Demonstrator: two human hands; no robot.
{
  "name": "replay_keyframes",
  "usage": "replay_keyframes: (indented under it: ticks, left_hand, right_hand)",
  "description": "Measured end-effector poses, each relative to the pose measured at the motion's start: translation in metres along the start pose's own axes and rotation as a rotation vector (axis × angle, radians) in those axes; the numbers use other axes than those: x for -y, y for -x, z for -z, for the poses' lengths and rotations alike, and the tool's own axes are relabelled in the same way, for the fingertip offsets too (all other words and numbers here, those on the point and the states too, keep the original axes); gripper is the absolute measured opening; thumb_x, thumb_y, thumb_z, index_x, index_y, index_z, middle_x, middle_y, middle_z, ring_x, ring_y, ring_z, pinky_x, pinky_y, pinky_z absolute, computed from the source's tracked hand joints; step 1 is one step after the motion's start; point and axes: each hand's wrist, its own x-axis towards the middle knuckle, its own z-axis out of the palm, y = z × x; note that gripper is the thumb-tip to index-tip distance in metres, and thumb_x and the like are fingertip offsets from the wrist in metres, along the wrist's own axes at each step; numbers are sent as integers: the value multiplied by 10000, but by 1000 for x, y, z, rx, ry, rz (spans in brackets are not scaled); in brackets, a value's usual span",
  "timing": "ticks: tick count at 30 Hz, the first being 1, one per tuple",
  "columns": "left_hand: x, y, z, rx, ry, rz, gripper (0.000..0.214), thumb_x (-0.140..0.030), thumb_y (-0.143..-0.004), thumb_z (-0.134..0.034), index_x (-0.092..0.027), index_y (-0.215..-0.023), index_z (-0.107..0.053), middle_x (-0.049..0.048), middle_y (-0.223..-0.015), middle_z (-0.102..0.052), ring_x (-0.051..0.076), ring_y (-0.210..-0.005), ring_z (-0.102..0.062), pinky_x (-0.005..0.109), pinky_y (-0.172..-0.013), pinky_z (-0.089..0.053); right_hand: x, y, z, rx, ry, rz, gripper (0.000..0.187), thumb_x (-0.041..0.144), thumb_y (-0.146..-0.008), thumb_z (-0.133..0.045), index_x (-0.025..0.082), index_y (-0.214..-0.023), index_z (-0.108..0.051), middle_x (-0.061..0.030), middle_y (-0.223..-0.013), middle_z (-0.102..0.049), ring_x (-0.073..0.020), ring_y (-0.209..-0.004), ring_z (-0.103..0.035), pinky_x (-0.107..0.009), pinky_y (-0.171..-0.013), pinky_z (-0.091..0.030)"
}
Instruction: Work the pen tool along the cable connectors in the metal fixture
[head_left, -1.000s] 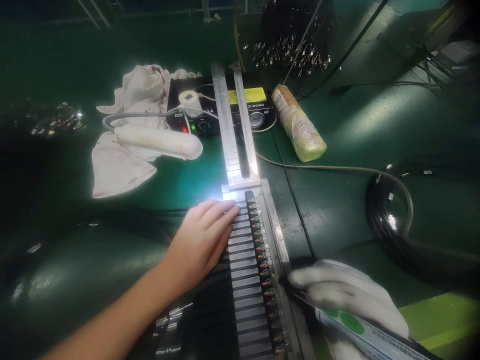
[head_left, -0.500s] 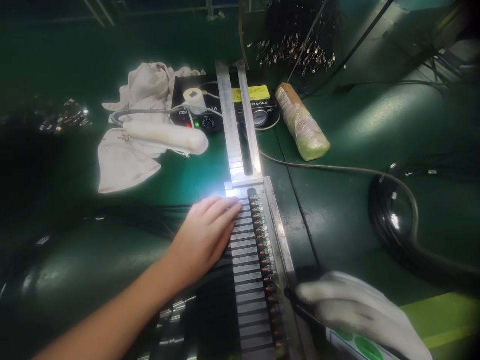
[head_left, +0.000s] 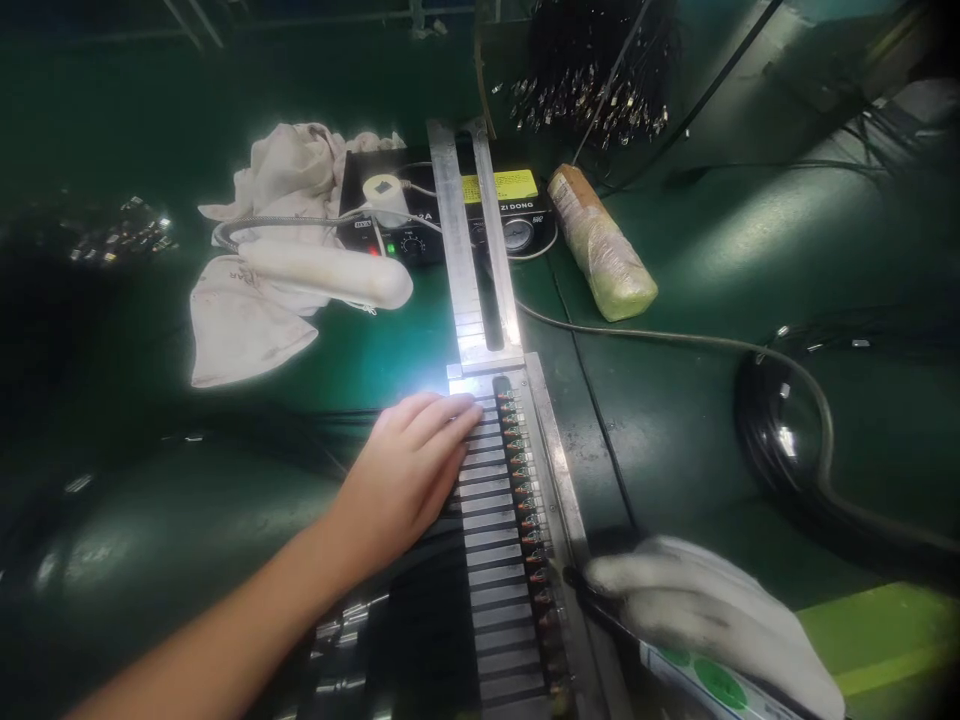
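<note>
My bare left hand lies flat, fingers stretched out, on the upper end of a long metal fixture whose slats hold a row of small connectors. My right hand, in a white glove, is closed round a pen-like dispensing tool with green dots on its barrel. The tool's dark tip touches the fixture's right rail beside the connectors.
A metal rail runs away from the fixture over a black control box with lit lamps. A white cloth and a white lamp head lie left. A wrapped roll and coiled black cable lie right.
The view shifted slightly. My gloved right hand with the tool slid a little down along the row of connectors. My left hand stayed flat in place.
</note>
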Motion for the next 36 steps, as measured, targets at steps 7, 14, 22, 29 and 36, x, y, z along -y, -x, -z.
replay_keyframes:
  ticks: [7,14,22,29,36]
  left_hand:
    - [0,1,0,0,3,7,335,-145,-1000,-455,-159,-1331,-505,114,-1316,-616,265,-1171,-544,464,-979,-453]
    - [0,-1,-1,-2,3,4,333,-142,-998,-451,-153,-1325,-512,118,-1310,-620,270,-1170,-547,467,-971,-456]
    - [1,0,0,1,2,-2,329,-137,-995,-459,-138,-1318,-520,116,-1310,-617,264,-1173,-539,465,-976,-453]
    - [1,0,1,6,5,9,333,-143,-998,-456,-155,-1325,-515,112,-1318,-616,264,-1182,-538,472,-986,-455]
    - [1,0,-2,10,4,9,336,-146,-998,-457,-159,-1329,-512,109,-1319,-614,265,-1176,-538,468,-983,-458]
  right_hand:
    - [-1,-1,2,5,11,11,320,380,-1073,-422,193,-932,-640,-76,-936,-766,-175,-693,-736,-263,-667,-607]
    - [0,-2,5,25,39,20,221,252,-1048,-435,206,-965,-634,-66,-912,-773,-186,-687,-746,-272,-626,-622]
    - [9,-4,-3,-55,44,-37,231,316,-1053,-458,213,-931,-625,-62,-868,-766,-189,-655,-730,-291,-624,-599]
    - [24,-3,-13,-155,55,-193,273,404,-1046,-444,234,-931,-623,-61,-855,-751,-218,-708,-727,-341,-700,-577]
    - [23,-2,-10,-125,51,-176,288,444,-1041,-449,227,-959,-620,-77,-879,-750,-222,-727,-730,-329,-701,-585]
